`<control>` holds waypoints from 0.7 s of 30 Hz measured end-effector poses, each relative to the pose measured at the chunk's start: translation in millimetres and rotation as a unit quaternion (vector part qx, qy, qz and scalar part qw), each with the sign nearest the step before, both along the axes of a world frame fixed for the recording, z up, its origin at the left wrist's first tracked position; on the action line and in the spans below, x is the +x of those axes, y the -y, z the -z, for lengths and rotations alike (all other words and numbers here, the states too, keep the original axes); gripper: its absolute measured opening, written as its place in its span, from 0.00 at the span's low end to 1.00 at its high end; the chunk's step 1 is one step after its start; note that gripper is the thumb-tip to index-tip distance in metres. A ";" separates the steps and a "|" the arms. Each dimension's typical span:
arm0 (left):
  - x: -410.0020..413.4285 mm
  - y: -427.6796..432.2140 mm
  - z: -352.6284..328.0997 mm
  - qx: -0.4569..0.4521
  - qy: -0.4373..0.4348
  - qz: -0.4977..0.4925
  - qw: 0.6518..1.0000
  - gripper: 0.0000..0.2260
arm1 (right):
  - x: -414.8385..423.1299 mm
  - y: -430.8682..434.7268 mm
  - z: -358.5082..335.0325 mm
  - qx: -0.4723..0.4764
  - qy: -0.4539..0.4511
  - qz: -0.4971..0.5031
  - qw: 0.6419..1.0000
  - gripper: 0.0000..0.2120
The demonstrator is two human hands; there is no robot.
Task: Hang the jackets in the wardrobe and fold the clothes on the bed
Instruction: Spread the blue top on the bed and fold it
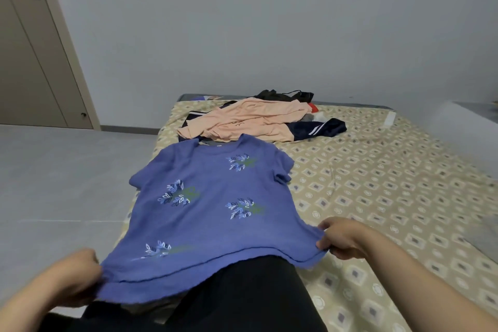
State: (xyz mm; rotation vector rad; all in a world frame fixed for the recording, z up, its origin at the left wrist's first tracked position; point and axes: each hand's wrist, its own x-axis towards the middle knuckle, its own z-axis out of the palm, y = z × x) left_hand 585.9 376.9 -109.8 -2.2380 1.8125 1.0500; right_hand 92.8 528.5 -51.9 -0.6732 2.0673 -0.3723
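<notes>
Patterned bed [377, 183] carries far unfolded pile [250, 124]; our left hand [72, 277] and right hand [341, 238] pinch blue shirt [204, 210] hem, spread flat, folding not yet begun.

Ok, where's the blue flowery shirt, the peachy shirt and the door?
blue flowery shirt [207, 213]: head view, middle of its front.
peachy shirt [250, 120]: head view, its flat middle part.
door [35, 75]: head view, its lower panel.
</notes>
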 end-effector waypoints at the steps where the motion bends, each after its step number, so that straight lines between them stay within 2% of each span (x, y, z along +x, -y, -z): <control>1: -9.8 -2.8 -4.5 0.004 0.050 0.044 0.998 0.11 | 5.7 4.1 3.1 0.012 -0.039 -0.033 0.999 0.18; 4: -39.7 -4.1 -19.5 -0.024 0.070 0.137 0.988 0.14 | 22.8 23.2 10.9 0.027 -0.157 -0.136 0.978 0.22; 5: -49.1 -0.4 -19.5 -0.053 0.032 0.149 0.987 0.16 | 27.0 31.6 14.6 0.009 -0.183 -0.160 0.970 0.22; 8: -81.4 8.6 -14.2 -0.083 -0.070 0.172 0.979 0.24 | 43.2 55.9 25.1 -0.082 -0.186 -0.219 0.954 0.24; 11: -111.1 22.2 -1.0 -0.104 -0.091 0.198 0.970 0.25 | 55.5 81.9 40.5 -0.129 -0.191 -0.260 0.938 0.25; 15: -134.6 43.7 25.6 -0.109 -0.073 0.236 0.963 0.31 | 53.8 111.1 65.3 -0.126 -0.205 -0.270 0.932 0.25; 18: -146.0 60.3 47.5 -0.099 -0.053 0.251 0.962 0.33 | 41.0 128.2 83.9 -0.120 -0.199 -0.249 0.940 0.24; 21: -158.5 75.1 72.2 -0.101 0.034 0.269 0.957 0.33 | 20.2 146.4 101.5 -0.157 -0.192 -0.159 0.956 0.11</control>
